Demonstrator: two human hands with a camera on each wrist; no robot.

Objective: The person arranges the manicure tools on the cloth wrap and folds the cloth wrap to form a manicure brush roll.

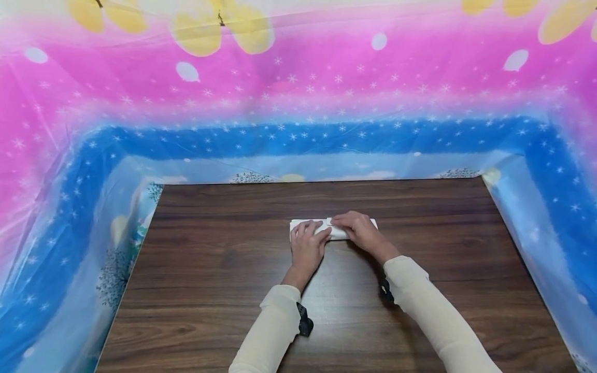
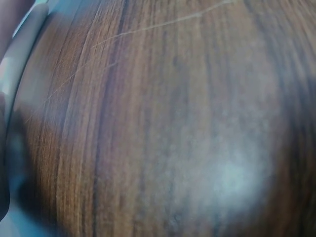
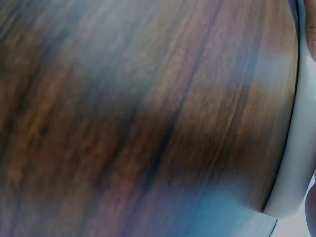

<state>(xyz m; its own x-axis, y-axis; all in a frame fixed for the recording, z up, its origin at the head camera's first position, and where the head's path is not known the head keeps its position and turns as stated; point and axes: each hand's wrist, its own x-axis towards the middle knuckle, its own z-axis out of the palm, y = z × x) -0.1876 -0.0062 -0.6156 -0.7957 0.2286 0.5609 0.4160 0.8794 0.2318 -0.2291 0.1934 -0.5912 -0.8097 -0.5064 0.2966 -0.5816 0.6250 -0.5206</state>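
A white, flat, folded oblong [image 1: 339,235] lies crosswise on the brown wooden table; its material is hard to tell. The person's left hand [image 1: 308,248] rests on its left part, fingers spread over the top. From the other side, the right hand [image 1: 363,232] pinches at its upper edge near the middle, where a small raised white flap shows between the hands. In the right wrist view, the oblong's smooth rounded edge [image 3: 291,163] runs down the right side, with bits of fingers beside it. The left wrist view catches only a sliver of that edge [image 2: 24,54].
The dark wood-grain table [image 1: 210,290] extends around the hands, with its far edge behind the oblong. A pink and blue patterned sheet [image 1: 298,114] hangs behind and along both sides. Black wrist devices [image 1: 304,320] sit under the cream sleeves [image 1: 268,331].
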